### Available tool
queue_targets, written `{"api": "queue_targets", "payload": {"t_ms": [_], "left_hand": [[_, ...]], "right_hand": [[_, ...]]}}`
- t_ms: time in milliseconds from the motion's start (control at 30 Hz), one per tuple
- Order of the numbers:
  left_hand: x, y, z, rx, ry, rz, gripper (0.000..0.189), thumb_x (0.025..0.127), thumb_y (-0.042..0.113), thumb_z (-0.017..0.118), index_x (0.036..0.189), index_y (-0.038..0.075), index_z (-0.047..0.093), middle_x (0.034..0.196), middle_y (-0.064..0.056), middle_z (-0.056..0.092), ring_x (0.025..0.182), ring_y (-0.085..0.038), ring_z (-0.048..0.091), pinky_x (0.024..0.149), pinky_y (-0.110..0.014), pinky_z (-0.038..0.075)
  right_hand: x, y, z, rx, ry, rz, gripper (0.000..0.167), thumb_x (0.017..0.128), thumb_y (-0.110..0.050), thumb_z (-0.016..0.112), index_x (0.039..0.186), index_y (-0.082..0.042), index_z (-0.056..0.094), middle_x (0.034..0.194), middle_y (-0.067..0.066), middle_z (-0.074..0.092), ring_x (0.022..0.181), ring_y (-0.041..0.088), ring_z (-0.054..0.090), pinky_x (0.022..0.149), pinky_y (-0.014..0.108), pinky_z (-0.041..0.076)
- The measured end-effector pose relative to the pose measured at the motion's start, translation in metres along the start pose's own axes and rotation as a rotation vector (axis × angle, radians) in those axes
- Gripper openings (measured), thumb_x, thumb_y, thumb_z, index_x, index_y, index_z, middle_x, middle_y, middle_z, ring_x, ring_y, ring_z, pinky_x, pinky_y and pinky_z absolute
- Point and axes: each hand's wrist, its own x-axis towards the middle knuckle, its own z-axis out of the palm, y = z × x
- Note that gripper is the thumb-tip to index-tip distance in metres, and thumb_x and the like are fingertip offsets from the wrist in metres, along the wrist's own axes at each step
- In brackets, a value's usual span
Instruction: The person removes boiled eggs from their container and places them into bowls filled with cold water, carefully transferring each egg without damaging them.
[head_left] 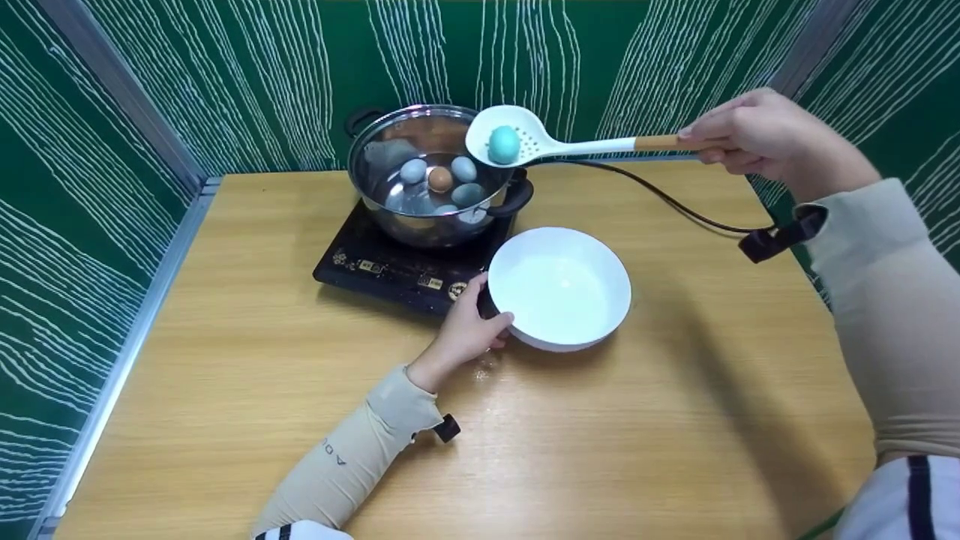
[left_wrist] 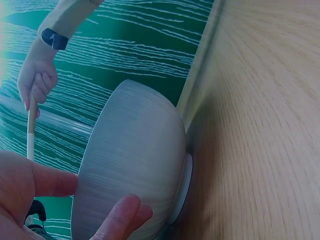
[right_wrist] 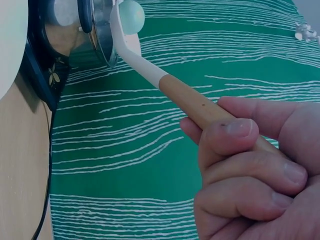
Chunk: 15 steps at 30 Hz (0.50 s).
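My right hand [head_left: 772, 139] grips the wooden handle of a white slotted spoon [head_left: 592, 148], its fingers wrapped round the handle in the right wrist view. A turquoise egg [head_left: 504, 144] sits in the spoon's perforated bowl, over the right rim of a steel pot [head_left: 420, 232]. Inside the pot lie several pale bluish eggs [head_left: 412, 171] and a brown egg [head_left: 440, 179]. My left hand [head_left: 469, 326] holds the left side of a white bowl [head_left: 562, 289], thumb at the rim and fingers against the outer wall. Nothing lies inside this bowl.
Beneath the pot is a black induction cooker [head_left: 382, 274], close to the bowl's left side. A black cord [head_left: 660, 193] runs to the right across the wooden table [head_left: 225, 337]. Green walls with white streaks [head_left: 277, 82] stand behind and at the sides.
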Motion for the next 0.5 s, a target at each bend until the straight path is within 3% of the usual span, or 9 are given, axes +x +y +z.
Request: {"api": "queue_targets", "payload": {"t_ms": [500], "left_hand": [[0.0, -0.001, -0.001, 0.012, 0.001, -0.004, 0.081, 0.101, 0.006, 0.069, 0.17, 0.004, 0.027, 0.159, -0.035, 0.045, 0.083, -0.029, 0.077, 0.074, -0.041, 0.073]], "right_hand": [[-0.017, 0.023, -0.03, -0.03, 0.044, 0.055, 0.015, 0.103, -0.039, 0.076, 0.099, -0.028, 0.085, 0.074, -0.003, 0.065, 0.051, 0.014, 0.045, 0.046, 0.02, 0.041]]}}
